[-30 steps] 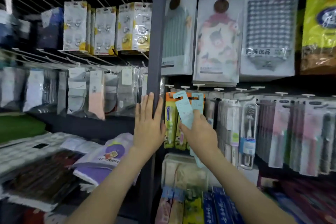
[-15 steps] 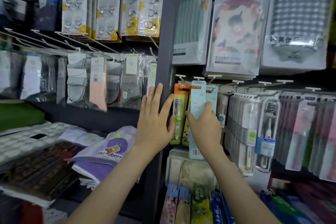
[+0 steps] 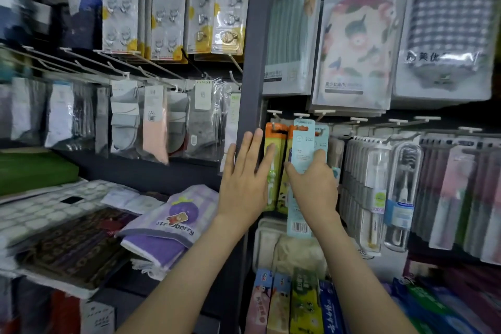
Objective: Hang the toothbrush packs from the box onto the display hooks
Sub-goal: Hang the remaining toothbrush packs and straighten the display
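"Where is the pack?"

"My right hand (image 3: pixel 311 184) pinches the blue toothbrush pack (image 3: pixel 301 171). It stands straight up, its top just under the white hook (image 3: pixel 301 116)."

"And the other hand?"

"My left hand (image 3: pixel 245 184) is flat, fingers spread, on the grey post (image 3: pixel 250 76). The right is nearer."
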Available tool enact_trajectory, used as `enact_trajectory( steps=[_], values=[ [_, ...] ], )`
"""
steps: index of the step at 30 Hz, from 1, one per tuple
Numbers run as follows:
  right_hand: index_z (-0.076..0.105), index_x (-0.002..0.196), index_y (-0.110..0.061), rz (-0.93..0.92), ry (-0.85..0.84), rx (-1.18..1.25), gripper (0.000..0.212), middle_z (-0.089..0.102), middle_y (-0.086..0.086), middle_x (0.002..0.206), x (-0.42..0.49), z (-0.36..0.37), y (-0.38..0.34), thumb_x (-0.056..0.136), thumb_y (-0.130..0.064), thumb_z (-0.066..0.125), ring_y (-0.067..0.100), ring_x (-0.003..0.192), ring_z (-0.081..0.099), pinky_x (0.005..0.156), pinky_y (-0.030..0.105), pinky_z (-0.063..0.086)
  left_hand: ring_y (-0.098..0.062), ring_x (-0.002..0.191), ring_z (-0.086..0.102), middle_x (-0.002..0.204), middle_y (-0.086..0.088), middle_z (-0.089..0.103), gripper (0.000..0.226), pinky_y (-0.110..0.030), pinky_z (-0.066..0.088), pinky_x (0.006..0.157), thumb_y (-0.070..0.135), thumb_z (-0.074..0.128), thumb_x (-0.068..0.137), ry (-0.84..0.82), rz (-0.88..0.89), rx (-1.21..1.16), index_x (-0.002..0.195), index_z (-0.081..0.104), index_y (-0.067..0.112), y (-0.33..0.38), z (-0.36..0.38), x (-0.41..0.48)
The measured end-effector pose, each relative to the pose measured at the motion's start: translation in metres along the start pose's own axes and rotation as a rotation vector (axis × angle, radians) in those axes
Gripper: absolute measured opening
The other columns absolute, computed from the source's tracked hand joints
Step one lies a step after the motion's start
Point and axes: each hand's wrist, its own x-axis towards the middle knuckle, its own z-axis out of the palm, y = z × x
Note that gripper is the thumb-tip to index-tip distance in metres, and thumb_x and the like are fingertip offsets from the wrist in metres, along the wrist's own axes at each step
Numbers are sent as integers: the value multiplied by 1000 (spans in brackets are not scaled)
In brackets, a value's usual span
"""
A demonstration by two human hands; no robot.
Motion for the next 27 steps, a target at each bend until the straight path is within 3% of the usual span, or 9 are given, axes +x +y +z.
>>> enact_trajectory(
  steps=[5,9,13,19,23,27],
  values=[
    [35,104,-12,24,-31,77,41,55,5,94,-5,-4,2,89,-38,61,27,82,61,63,39,53,-34,141,25,150,-19,24,55,-53,24,112,6,37,82,6,-8,-18,134,54,7,0,0,1],
    [38,108,-9,94,-45,112,45,53,4,94,0,-1,2,88,-40,63,25,81,57,60,33,47,-34,141,25,150,-19,25,53,-53,25,112,8,37,81,-2,-15,-53,130,57,7,-1,-1,2],
    [39,108,-12,50,-52,110,42,58,4,98,4,9,3,88,-39,64,21,79,57,49,26,37,-34,141,23,151,-17,22,53,-53,24,112,9,37,81,-11,-14,-69,129,59,6,-2,-2,1],
    [35,119,-9,14,-78,-23,50,57,12,111,10,22,10,89,-37,63,30,92,58,64,34,44,-33,141,24,151,-16,22,51,-54,29,110,8,36,81,-32,-27,-84,125,61,6,-4,-2,2],
    [34,130,-7,-46,-129,-91,56,50,12,122,-12,12,23,91,-36,61,31,107,54,70,36,46,-34,139,27,148,-21,36,46,-57,37,106,7,40,86,-20,-34,-74,128,59,7,-4,-2,1],
    [28,143,-10,-119,-133,-128,58,46,10,130,-48,-24,61,94,-26,55,27,112,52,77,36,48,-36,140,24,151,-22,33,53,-54,26,112,6,59,89,-74,-84,41,140,44,8,2,-5,-3]
  ],
)
